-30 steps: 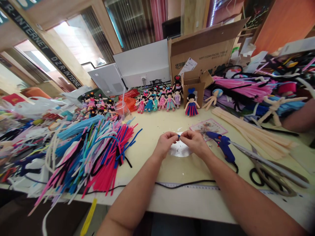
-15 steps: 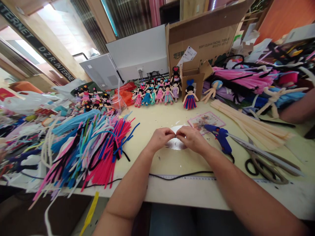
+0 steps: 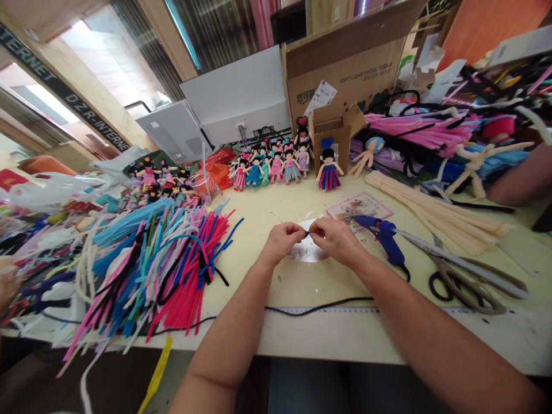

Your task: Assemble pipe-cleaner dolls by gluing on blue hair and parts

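Yellowish desk (image 3: 276, 287) here, with a shiny round plate (image 3: 308, 250) as the landmark. Just above it, left grip (image 3: 306, 233) and right grip (image 3: 310, 231) are both pinching one tiny blue piece (image 3: 307, 234). Blue glue gun (image 3: 386, 234) lies right of the plate, colorful fuzzy stems (image 3: 172, 264) well off to its left, dolls (image 3: 276, 164) behind it.

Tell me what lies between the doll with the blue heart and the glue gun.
In the head view, a pink-edged card lies between the doll and the glue gun, whose nozzle overlaps it.
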### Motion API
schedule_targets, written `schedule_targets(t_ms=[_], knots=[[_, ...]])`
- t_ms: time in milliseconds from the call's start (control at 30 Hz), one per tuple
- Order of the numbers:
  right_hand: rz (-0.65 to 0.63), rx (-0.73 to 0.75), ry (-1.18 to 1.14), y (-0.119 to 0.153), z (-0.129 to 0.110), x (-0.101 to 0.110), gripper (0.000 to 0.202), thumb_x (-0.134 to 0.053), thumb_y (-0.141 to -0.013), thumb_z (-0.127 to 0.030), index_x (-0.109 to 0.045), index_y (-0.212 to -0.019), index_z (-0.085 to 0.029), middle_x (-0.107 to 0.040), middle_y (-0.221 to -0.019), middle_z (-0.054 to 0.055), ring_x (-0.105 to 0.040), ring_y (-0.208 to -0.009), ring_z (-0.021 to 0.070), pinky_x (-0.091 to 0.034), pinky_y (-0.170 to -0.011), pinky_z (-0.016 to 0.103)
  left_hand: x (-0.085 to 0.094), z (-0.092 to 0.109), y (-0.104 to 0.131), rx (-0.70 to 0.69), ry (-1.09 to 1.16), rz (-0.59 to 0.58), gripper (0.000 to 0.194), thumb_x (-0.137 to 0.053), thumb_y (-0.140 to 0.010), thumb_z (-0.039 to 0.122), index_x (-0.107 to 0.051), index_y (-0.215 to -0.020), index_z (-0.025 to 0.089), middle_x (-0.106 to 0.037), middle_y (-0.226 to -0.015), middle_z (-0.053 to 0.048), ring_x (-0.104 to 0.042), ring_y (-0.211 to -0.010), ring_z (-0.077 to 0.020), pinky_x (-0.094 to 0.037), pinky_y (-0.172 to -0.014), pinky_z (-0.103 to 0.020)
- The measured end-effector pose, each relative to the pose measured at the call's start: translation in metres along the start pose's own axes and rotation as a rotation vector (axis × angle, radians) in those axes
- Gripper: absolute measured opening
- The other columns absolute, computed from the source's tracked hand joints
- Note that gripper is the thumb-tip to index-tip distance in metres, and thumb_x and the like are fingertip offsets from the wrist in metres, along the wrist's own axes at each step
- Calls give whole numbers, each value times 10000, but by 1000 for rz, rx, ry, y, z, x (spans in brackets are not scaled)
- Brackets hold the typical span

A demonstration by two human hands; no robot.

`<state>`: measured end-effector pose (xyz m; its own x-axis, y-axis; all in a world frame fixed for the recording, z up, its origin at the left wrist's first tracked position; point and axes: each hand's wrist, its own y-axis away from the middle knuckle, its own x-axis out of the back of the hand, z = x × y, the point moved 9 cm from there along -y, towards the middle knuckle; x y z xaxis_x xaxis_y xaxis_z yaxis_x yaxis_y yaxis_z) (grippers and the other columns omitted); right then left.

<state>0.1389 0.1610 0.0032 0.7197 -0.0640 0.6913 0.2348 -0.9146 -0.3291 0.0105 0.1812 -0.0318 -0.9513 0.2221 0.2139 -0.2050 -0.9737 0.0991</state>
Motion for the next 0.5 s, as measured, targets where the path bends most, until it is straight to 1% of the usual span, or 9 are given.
schedule_targets(t_ms=[67,133,233,367,500], knots=[[43,-65,-83,0,5,-1,88,-544,-742,-171,-622,-705,-187,-626,-658,7,-537,-613,128,-364,-580,246,0,-1,-1,-1,76,23,153,-682,-617,276,-654,-682,140,-604,-606,6,-518,-597,-100,-388,-611,-245],[84,-139,-229,0,12,-4,83,-545,-734,-208,-617,-699,-186,-618,-630,-3,-529,-584,124,-367,-555,243,0,-2,-1,5,163,53,179,-701,-612,293,-656,-688,137,-603,-609,5,-509,-591,-91,-378,-604,-238],[147,-221,-450,0,22,-9,116,-558,-727,-277,-620,-721,-179,-618,-627,-3,-534,-578,128,-389,-546,247,-3,-8,0,56,314,87,232,-736,-589,323,-661,-708,138,-598,-613,7,-475,-557,-69,-330,-552,-218],[206,-233,-590,0,26,-13,158,-585,-721,-332,-628,-729,-181,-635,-661,3,-557,-619,139,-422,-588,262,-7,-13,2,119,464,124,296,-778,-535,351,-657,-703,141,-595,-608,3,-455,-529,-60,-299,-511,-212],[210,-221,-639,1,24,-14,170,-603,-719,-344,-649,-742,-182,-662,-690,8,-578,-650,146,-439,-635,275,-6,-14,3,134,494,185,306,-788,-507,335,-645,-695,140,-582,-569,11,-450,-507,-57,-306,-510,-212]])
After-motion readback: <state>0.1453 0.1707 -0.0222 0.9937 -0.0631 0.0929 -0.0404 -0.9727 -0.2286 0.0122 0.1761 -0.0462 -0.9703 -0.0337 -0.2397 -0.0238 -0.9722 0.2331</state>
